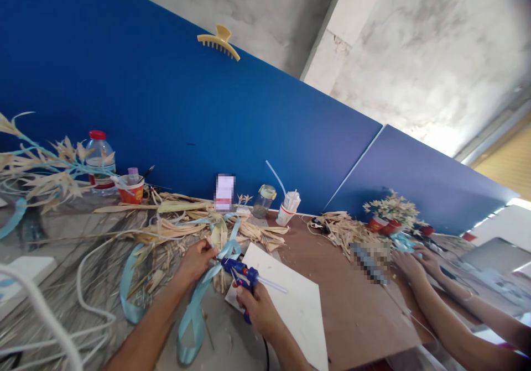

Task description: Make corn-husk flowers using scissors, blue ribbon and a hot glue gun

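Note:
My right hand point(259, 304) is closed round a blue hot glue gun point(240, 271) with a clear glue stick poking out of its back; the nozzle points left. My left hand point(198, 260) pinches a light blue ribbon point(194, 310) with a dried pale leaf strip right at the gun's tip. The ribbon loops down over the table toward me. Both hands work above the edge of a white board point(294, 304).
Dried leaf strips point(178, 227) litter the table, with a water bottle point(99, 158), red cup point(130, 191), glass jar point(264, 199) and paper cup point(287, 208) along the blue partition point(166, 111). A co-worker's hands point(415, 260) work at the right near small flower pots point(388, 216).

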`<state>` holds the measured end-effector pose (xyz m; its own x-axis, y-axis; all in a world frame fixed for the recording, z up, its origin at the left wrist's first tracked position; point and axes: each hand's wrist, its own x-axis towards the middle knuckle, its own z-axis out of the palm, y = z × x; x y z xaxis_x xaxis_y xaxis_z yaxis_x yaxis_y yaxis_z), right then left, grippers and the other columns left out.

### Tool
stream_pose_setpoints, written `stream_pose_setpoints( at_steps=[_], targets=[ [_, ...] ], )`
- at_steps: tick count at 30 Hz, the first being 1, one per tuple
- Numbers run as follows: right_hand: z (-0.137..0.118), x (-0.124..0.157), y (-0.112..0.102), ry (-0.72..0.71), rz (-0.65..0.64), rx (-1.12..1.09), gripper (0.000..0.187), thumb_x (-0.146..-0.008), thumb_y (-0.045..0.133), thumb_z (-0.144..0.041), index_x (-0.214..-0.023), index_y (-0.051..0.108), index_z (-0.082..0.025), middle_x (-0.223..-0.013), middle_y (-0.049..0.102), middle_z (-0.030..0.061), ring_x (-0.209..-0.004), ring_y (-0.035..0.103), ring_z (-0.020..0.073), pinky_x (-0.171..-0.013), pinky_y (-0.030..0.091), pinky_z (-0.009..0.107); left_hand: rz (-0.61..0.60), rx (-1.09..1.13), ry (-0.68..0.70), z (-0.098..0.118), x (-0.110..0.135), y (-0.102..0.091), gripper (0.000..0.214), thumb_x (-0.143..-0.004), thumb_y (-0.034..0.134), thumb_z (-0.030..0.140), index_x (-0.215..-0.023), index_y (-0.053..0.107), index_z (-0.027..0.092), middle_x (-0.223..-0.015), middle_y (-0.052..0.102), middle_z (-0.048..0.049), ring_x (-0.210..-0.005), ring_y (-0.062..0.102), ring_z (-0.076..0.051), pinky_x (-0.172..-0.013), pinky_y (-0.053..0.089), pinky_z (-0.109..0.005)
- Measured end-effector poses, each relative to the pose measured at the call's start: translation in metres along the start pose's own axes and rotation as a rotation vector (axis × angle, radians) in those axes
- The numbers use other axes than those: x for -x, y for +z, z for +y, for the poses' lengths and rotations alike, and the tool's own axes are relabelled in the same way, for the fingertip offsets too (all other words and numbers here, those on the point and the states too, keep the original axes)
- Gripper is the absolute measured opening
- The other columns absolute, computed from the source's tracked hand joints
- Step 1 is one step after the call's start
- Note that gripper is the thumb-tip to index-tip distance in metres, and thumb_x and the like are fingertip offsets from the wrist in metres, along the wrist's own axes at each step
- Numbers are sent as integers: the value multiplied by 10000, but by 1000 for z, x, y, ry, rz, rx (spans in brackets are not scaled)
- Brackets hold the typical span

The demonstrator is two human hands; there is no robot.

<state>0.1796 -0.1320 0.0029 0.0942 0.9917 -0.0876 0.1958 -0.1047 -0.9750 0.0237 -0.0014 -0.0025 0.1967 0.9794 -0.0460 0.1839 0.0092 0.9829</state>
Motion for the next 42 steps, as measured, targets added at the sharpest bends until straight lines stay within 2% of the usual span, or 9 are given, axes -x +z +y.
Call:
stream_pose_setpoints(
  at_steps=[5,12,16,19,23,29,36,42],
  targets=[
    [4,4,-5,-44,7,48,346,-786,533,-456,-881,596,-129,-597,454,-34,-533,394,106,-504,309,230,-14,-24,-5,0,-1,-1,166,-653,554,339,-555,516,211,-479,515,44,-417,411,-115,-453,319,-246],
    [0,-1,-3,-72,11,76,310,-798,526,-437,-883,590,-146,-600,470,-28,-561,432,123,-511,333,232,0,-9,12,-6,-4,0,202,-615,587,392,-578,536,199,-512,554,30,-429,425,-118,-455,315,-247],
    [0,-1,-1,-104,9,142,270,-804,512,-422,-761,568,-161,-572,448,-34,-541,399,114,-506,314,234,5,3,10,-8,-5,-1,202,-627,569,395,-572,523,205,-483,515,44,-417,407,-114,-445,305,-245],
    [0,1,-2,-69,-5,146,302,-806,498,-443,-687,530,-167,-541,406,-40,-513,360,103,-482,285,229,6,4,6,-10,-7,-1,195,-648,559,380,-567,504,211,-480,508,47,-408,395,-109,-441,310,-241],
    [0,0,-2,-69,10,99,320,-800,510,-474,-753,563,-162,-550,422,-35,-517,382,112,-486,307,231,-11,-4,14,-13,-8,-1,174,-653,557,353,-569,500,212,-494,524,42,-419,408,-111,-447,323,-239],
    [2,-3,1,-116,34,89,277,-788,571,-450,-764,593,-174,-572,477,-25,-558,425,130,-520,351,240,-9,-5,-5,-9,-6,-2,204,-634,563,403,-583,505,215,-512,542,35,-415,405,-109,-437,306,-239],
    [-2,1,-2,-72,24,136,321,-806,511,-470,-681,527,-175,-523,388,-46,-503,363,108,-471,299,229,-14,-10,-7,-2,-2,-4,242,-602,591,436,-558,524,208,-507,550,27,-438,429,-123,-461,329,-252],
    [-1,-3,0,-123,37,149,284,-803,540,-449,-722,556,-177,-538,438,-38,-533,396,120,-498,319,238,-13,-20,-15,1,-2,-4,216,-616,594,399,-549,507,213,-488,537,35,-412,416,-112,-448,324,-244]
  ],
)
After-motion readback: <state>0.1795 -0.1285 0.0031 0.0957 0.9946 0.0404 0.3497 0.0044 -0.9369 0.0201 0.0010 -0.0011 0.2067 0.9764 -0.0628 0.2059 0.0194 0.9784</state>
